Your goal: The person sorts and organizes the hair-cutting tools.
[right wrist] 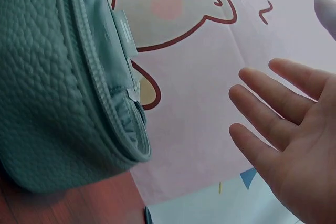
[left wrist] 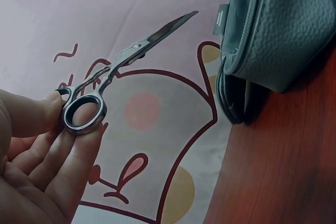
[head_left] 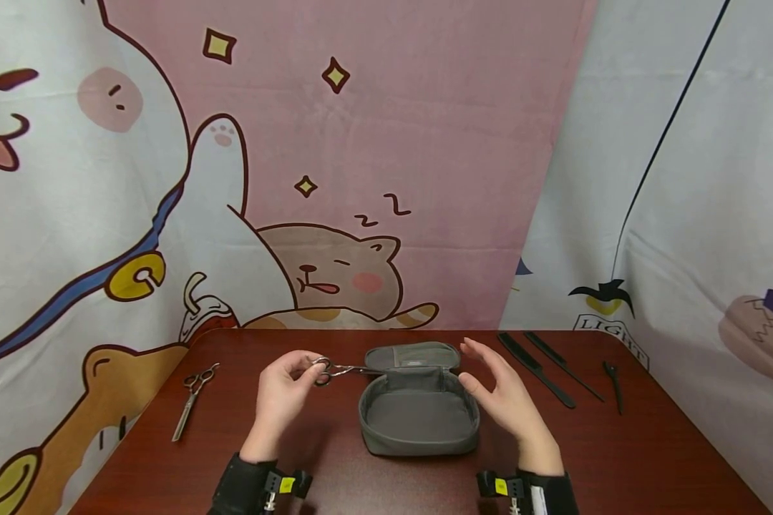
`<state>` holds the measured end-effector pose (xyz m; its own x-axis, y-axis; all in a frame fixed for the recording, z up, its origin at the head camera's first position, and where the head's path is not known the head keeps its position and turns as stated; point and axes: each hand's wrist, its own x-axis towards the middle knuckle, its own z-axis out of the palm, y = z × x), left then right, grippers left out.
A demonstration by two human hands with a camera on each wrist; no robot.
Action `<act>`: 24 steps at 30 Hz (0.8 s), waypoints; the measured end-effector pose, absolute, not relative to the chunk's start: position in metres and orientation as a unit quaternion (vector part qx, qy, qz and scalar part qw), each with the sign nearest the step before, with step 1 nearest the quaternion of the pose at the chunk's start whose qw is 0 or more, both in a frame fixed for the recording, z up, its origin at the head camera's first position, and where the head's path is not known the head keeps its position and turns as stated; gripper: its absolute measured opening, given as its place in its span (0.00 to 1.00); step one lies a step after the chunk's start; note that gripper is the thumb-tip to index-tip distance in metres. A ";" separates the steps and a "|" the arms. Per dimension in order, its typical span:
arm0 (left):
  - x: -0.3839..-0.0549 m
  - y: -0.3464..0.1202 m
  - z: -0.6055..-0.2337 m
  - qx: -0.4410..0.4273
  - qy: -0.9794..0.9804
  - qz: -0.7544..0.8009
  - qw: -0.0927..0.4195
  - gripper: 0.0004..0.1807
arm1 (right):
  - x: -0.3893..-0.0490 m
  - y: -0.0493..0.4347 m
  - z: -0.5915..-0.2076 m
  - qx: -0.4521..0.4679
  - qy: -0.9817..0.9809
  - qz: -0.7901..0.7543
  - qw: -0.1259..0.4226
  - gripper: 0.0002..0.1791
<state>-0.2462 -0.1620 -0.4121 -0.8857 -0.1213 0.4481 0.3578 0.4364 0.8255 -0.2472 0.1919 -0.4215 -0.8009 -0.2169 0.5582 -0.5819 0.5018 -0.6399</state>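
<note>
My left hand (head_left: 285, 392) pinches a pair of silver scissors (left wrist: 137, 51) by the finger rings, between thumb and fingers. In the left wrist view the blades are closed and point away from the hand. In the head view their tip reaches the left side of an open grey zippered case (head_left: 419, 445), near its hinge. The lid of the case is folded back and its inside looks bare. My right hand (head_left: 505, 400) hovers beside the right edge of the case, fingers spread and holding nothing; the right wrist view shows its straight fingers (right wrist: 262, 111) apart from the case.
Thinning scissors (head_left: 193, 402) lie at the table's left. To the right lie a wide black comb (head_left: 536, 370), a pin-tail comb (head_left: 563, 365) and a small black clip (head_left: 613, 388). A printed cloth (head_left: 464, 179) hangs behind the brown table (head_left: 335, 483).
</note>
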 end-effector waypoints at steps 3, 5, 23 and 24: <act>-0.248 -0.164 -0.413 -0.066 -0.817 -0.527 0.226 0.04 | -0.247 0.194 -0.421 0.227 -0.847 0.435 0.205 0.31; -0.249 -0.165 -0.414 -0.062 -0.815 -0.531 0.224 0.03 | -0.246 0.194 -0.421 0.221 -0.850 0.433 0.201 0.31; -0.257 -0.164 -0.425 -0.022 -0.771 -0.609 0.186 0.04 | -0.252 0.190 -0.425 0.203 -0.846 0.461 0.178 0.32; -0.257 -0.163 -0.425 -0.021 -0.770 -0.610 0.188 0.04 | -0.252 0.190 -0.424 0.201 -0.845 0.462 0.176 0.32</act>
<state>-0.2570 -0.1629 -0.4253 -0.9283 -0.1971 0.3153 0.2620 0.2551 0.9307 -0.2521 0.1904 -0.4245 -0.8566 -0.1773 0.4846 -0.5037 0.4914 -0.7105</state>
